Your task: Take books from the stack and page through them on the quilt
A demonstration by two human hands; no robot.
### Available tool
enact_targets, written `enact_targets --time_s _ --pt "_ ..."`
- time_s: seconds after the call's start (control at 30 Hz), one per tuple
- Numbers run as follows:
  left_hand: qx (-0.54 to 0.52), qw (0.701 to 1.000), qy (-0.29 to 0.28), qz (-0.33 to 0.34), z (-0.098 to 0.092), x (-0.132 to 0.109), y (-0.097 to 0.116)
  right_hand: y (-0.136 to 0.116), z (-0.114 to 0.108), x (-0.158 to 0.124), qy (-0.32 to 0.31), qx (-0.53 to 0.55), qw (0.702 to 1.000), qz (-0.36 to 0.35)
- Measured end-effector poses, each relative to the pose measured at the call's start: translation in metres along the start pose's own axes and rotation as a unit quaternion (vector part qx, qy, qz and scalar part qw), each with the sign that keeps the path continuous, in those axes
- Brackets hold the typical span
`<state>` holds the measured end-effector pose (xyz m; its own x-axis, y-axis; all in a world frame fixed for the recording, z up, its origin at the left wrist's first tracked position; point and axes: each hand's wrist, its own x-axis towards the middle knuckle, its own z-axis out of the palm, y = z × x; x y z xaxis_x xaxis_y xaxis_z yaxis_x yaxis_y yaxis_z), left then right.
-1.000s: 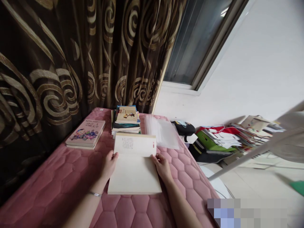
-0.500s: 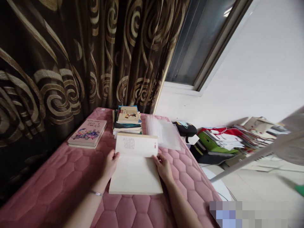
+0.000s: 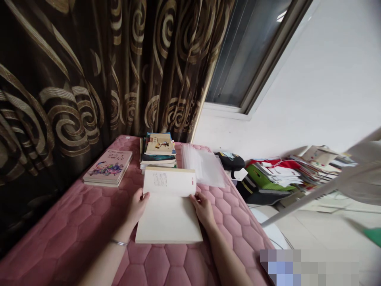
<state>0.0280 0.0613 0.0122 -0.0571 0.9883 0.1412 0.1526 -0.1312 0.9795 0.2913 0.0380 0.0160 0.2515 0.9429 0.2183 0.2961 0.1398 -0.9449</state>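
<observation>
on the pink mattress [image 3: 74, 226], both hands [image 3: 137, 205] [image 3: 204, 208] grip an open book [image 3: 169, 220]; patterned curtain [image 3: 119, 67] beyond.

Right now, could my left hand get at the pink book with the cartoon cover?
Probably yes: nothing visible stands between the left hand and the pink book on the quilted mattress, though it holds the open book by its left edge and would likely need to let go.

Slim silver-toned bracelet [image 3: 119, 242] around left wrist [image 3: 124, 233]; narrow, shiny, surface detail too small to make out. Left forearm [image 3: 105, 258] and right forearm [image 3: 228, 254] bare as far as view reaches. Left hand [image 3: 137, 207] and right hand [image 3: 204, 209] ungloved.
</observation>
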Motion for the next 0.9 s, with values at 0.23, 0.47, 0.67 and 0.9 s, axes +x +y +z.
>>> enact_targets --time_s 0.23,0.47,0.67,0.9 --pt "0.015 0.999 0.029 0.012 0.005 0.006 -0.014 -0.001 -0.002 0.000 -0.013 -0.006 1.000 0.003" --pt "0.068 0.993 0.098 -0.026 0.002 0.007 0.005 0.005 0.005 0.001 0.039 -0.041 0.998 -0.033" --pt "0.396 0.889 0.093 0.209 0.026 -0.051 0.051 0.009 0.005 0.001 0.055 -0.043 0.997 -0.040" --pt "0.569 0.750 -0.185 0.281 0.051 -0.109 0.028 0.004 0.006 -0.002 0.038 -0.013 0.998 -0.039"
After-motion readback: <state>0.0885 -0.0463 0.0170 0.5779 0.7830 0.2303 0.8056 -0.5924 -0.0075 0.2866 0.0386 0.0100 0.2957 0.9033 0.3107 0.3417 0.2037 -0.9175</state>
